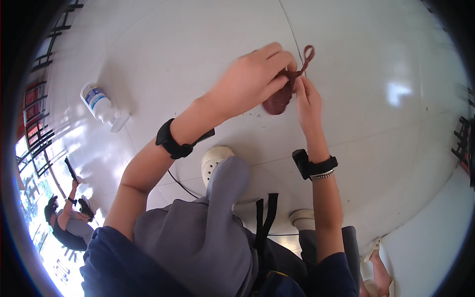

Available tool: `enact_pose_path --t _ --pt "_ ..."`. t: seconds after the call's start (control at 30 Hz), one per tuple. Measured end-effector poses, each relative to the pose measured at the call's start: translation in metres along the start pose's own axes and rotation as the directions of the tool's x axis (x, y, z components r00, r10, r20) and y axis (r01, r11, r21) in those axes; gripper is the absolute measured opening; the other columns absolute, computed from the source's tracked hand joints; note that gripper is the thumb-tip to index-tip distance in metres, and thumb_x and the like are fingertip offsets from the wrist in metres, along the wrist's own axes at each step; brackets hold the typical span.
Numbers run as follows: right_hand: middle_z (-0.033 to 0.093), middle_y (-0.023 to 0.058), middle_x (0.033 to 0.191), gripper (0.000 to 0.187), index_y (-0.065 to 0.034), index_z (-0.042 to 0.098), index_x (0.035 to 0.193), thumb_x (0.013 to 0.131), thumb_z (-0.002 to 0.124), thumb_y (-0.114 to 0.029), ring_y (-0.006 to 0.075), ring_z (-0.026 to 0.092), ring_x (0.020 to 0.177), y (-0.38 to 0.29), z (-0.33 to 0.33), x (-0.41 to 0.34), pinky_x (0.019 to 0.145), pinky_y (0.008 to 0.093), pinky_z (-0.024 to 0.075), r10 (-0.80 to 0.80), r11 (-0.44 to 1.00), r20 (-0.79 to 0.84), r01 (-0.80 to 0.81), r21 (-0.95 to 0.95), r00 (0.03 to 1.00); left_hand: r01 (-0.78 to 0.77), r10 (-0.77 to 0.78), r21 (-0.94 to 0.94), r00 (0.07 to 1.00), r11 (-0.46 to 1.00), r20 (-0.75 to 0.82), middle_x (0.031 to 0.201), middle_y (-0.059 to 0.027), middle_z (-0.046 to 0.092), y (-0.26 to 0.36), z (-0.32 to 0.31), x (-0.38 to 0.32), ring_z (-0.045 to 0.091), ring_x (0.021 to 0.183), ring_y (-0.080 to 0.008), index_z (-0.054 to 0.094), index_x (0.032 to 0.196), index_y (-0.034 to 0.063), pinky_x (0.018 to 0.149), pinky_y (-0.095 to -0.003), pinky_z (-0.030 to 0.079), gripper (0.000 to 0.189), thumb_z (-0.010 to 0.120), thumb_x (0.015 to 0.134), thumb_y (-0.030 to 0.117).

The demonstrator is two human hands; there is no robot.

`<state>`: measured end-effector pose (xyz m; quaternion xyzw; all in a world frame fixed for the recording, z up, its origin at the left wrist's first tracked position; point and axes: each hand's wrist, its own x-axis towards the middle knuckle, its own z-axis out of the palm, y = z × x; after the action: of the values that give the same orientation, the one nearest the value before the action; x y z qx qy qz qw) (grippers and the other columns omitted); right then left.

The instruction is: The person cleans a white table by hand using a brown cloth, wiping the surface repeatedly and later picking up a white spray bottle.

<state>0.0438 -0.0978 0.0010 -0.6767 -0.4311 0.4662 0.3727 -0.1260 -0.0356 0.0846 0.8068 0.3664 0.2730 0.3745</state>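
A small dark-red pouch-like item (pixel 276 100) with a thin looped cord of the same colour is held above the pale tiled floor. My left hand (pixel 259 72) reaches in from the left, its fingers closed on the item's upper part and covering some of it. Just to the right, my right hand (pixel 308 98) pinches it near the base of the cord. The loop (pixel 308 54) sticks up above my right fingertips. Both wrists wear black straps with small dark devices, and a beaded bracelet circles the right one.
A white pump bottle (pixel 97 104) with a blue label is on the left. Below are my cream clog (pixel 215 159) and a black cable (pixel 182 183). Another person (pixel 70 222) is at the far left; someone's leg (pixel 380 267) shows lower right. Dark racks (pixel 39 137) line the left edge.
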Motion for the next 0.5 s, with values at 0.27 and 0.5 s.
enact_pose_path --t 0.27,0.5 --pt "0.061 0.0019 0.081 0.032 -0.0008 0.056 0.118 0.087 0.055 -0.008 0.0059 0.053 0.072 -0.032 0.001 -0.010 0.067 0.0216 0.0444 0.129 0.952 0.267 -0.195 0.238 0.955 -0.091 0.086 -0.046 0.991 0.995 -0.105 0.089 -0.0041 0.056 0.034 -0.024 0.022 0.059 0.078 -0.0154 0.060 0.093 0.0029 0.066 -0.0257 0.049 0.020 0.061 0.076 -0.007" --pt "0.060 0.0046 0.101 0.033 -0.0047 0.059 0.117 0.084 0.056 -0.002 0.0103 0.056 0.082 -0.015 -0.005 -0.020 0.065 0.0237 0.0495 -0.115 0.972 0.137 0.083 0.220 0.984 -0.141 0.079 -0.224 0.961 0.964 -0.264 0.088 -0.0032 0.057 0.056 -0.033 0.027 0.054 0.066 -0.0100 0.060 0.090 0.0029 0.054 -0.0209 0.044 0.021 0.063 0.073 -0.008"
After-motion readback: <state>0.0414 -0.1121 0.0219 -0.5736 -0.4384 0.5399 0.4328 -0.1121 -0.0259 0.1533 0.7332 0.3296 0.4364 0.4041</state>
